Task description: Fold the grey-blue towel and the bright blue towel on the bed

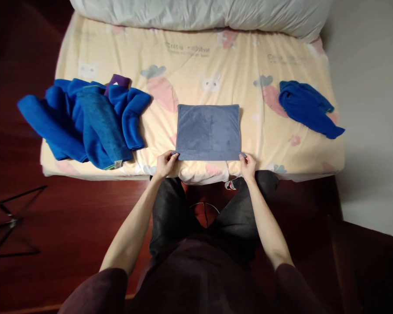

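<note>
Fingers (174, 154) pinching grey towel's (208, 131) near corners

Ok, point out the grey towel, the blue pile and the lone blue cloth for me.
grey towel (208, 131): head view, middle of its flat top face.
blue pile (94, 122): head view, on the ribbed cloth lying on top.
lone blue cloth (306, 107): head view, centre of the bunched cloth at the right.

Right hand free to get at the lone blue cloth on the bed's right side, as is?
Probably yes. The right hand pinches a corner of the grey-blue folded towel, so it must let go first. Only bare sheet lies between it and the blue cloth.
</note>
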`<state>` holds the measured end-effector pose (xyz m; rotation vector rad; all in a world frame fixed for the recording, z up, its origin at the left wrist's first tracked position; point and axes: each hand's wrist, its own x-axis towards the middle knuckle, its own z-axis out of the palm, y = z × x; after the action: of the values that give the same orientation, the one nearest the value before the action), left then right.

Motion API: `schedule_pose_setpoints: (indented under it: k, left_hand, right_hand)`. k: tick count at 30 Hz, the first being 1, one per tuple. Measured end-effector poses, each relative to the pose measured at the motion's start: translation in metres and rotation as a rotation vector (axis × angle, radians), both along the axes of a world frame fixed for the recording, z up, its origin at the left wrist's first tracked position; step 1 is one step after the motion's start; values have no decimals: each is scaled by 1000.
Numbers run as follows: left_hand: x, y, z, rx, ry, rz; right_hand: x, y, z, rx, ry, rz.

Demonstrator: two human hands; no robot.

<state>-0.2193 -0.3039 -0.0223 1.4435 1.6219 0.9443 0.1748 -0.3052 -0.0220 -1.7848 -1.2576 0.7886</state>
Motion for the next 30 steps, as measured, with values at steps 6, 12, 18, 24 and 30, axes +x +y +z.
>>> schedule_pose_setpoints:
  k: [6,12,18,24,30]
  left_hand:
    - [3,0,-15,73,-20,116]
    - [-1,2,-23,98,-96,130]
    - [-3,6,-26,73,-113,153]
    - [5,7,-25,114,-78,218]
    - [4,5,-31,105,-13,245]
  right_hand:
    - [-6,5,-7,102,-28,-47]
    - [-9,6,-20,178,-53,-33]
    - [-13,6,-25,144,-205,-67]
    - [-21,7,-29,158,-299,-136]
    - [-18,6,-28,176,-307,-111]
